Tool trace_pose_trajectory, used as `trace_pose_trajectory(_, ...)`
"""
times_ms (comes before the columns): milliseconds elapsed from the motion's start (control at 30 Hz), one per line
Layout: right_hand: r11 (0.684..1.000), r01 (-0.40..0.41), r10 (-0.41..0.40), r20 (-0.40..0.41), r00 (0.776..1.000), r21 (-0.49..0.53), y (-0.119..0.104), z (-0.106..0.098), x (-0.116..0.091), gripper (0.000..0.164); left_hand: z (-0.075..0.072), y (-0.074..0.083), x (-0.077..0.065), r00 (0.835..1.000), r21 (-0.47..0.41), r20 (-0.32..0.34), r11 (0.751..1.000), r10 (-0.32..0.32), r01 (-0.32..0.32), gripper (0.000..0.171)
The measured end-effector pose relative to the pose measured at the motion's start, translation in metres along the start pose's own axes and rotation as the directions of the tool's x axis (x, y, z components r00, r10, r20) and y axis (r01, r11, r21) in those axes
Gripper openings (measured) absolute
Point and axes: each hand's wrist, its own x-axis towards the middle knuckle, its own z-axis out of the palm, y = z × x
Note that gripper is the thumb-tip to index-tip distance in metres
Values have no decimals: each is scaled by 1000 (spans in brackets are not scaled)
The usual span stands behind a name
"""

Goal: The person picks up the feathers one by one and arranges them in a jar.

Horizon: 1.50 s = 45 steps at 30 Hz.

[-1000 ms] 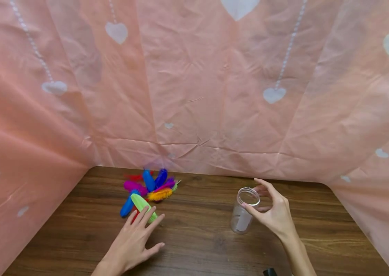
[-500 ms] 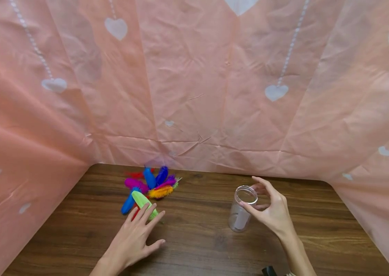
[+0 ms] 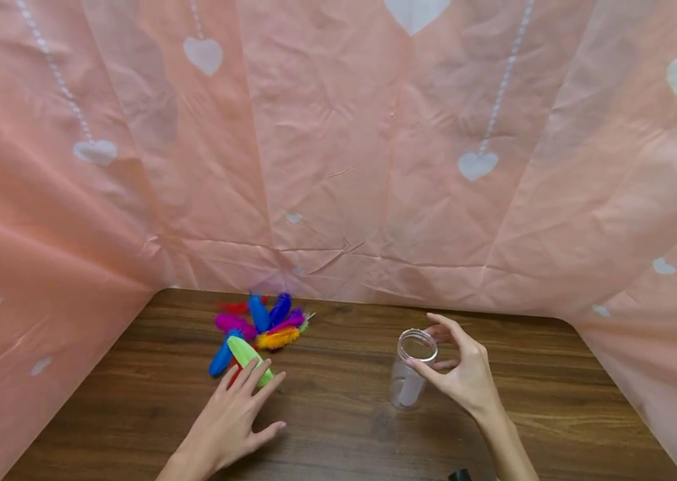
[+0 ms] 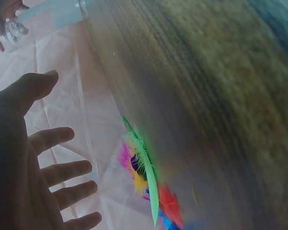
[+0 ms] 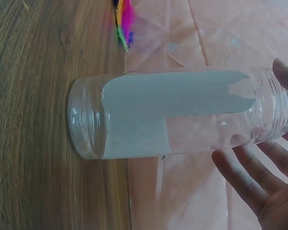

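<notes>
A clear plastic jar [image 3: 408, 391] without a lid stands upright on the wooden table, at the right in the head view. My right hand [image 3: 465, 373] holds it by the threaded neck, thumb on the near side and fingers behind. A torn whitish label [image 5: 134, 112] covers part of its wall in the right wrist view. At the left, my left hand [image 3: 233, 417] hovers with fingers spread, overlapping the lower end of a light green feather [image 3: 244, 352] in the head view. The left wrist view shows that palm apart from the green feather [image 4: 152, 187], holding nothing.
Behind the green feather lies a loose pile of coloured feathers, among them a blue one [image 3: 258, 314], an orange one [image 3: 278, 338] and a magenta one [image 3: 235, 325]. A pink curtain [image 3: 338, 167] with white hearts encloses the table. Something small and black [image 3: 460, 475] shows at the bottom edge.
My right hand has shifted the jar a little to the left, and it still stands upright. The left hand and the feathers have stayed put.
</notes>
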Motion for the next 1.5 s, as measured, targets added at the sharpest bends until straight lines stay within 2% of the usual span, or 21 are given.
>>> trace_pose_trajectory(500,999,12,-13,6,1000,32,-4,8,-7,83,1,-2,-6,999,13,-38,1000,15,-14,66)
trace_pose_trajectory(633,999,12,-12,10,1000,37,-4,10,-12,83,3,-1,-9,999,5,-26,1000,18,-18,67)
trace_pose_trajectory(867,999,24,-25,15,1000,36,-4,14,-18,84,6,-2,-11,999,-32,36,999,11,-10,68)
trace_pose_trajectory(1267,997,45,-46,22,999,58,-8,15,-12,83,3,-4,-7,999,-33,34,999,1,0,67)
trace_pose_trajectory(1500,996,67,-69,36,997,57,-8,14,-5,83,0,-4,1,1000,-9,2,1000,-5,5,67)
